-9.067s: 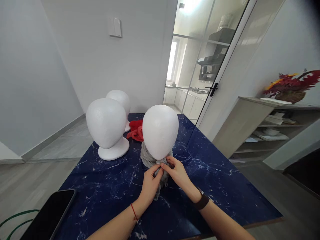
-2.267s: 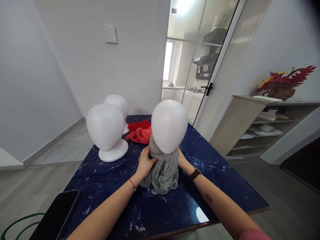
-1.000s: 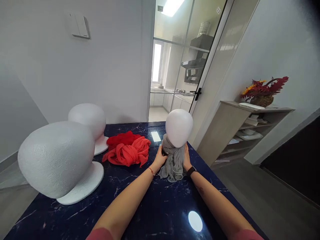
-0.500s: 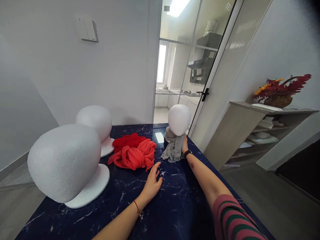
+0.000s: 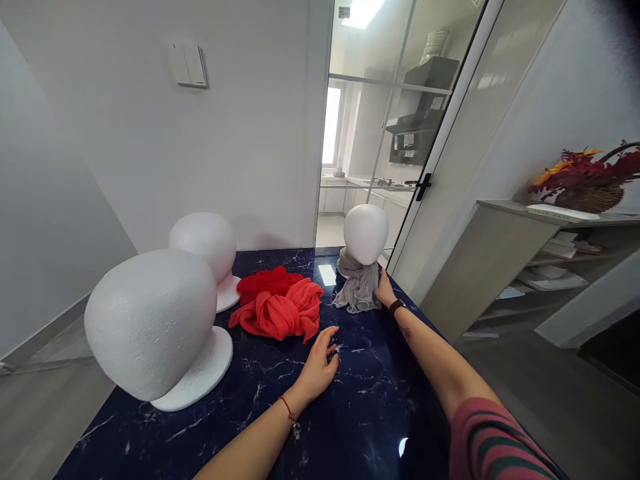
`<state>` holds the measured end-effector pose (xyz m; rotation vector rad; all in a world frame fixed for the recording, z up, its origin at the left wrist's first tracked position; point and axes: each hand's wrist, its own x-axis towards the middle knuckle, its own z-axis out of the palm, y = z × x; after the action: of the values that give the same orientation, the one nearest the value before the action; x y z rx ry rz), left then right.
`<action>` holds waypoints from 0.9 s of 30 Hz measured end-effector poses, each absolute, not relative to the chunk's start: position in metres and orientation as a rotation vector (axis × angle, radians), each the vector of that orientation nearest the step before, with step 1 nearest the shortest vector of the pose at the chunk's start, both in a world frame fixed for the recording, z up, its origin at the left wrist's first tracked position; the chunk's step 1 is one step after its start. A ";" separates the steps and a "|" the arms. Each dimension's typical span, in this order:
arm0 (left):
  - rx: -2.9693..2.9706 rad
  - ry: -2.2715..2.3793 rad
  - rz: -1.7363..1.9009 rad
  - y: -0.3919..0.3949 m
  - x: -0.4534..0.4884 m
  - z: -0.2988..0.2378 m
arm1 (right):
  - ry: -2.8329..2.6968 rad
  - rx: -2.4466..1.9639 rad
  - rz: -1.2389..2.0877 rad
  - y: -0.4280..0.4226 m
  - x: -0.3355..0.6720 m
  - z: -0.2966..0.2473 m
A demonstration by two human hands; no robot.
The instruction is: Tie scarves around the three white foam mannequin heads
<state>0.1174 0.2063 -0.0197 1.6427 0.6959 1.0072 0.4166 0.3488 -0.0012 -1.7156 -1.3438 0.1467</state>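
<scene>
- Since half a second ago, the left hand (image 5: pixel 319 367) is resting a little farther right on the near part of the dark marble table (image 5: pixel 350 427), fingers spread flat and holding nothing.
- Beyond those fingertips, the red scarf (image 5: pixel 277 308) is lying bunched and untouched, with one big foam head (image 5: pixel 153 323) near left and a second foam head (image 5: pixel 205 250) farther back.
- At the far right, the right hand (image 5: pixel 385 291) is staying against the side of the grey scarf (image 5: pixel 357 288), arm fully stretched; whether its fingers are pinching cloth cannot be told.
- That grey scarf is sitting knotted round the neck of the far foam head (image 5: pixel 366 233), close to the table's far right edge.
- Judging from this, letting go is best done slowly, steadying the light foam so it is not tipping toward the edge.
- Keeping the left palm planted is helping balance during such a long reach.
</scene>
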 end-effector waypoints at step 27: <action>2.572 0.863 1.116 0.103 -0.014 0.025 | -1.686 -1.289 1.100 0.126 0.142 0.016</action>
<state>-0.0136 0.1029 0.0252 2.5717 0.8626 1.1163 0.1422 0.1258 0.0164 -1.2889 -1.6861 1.0999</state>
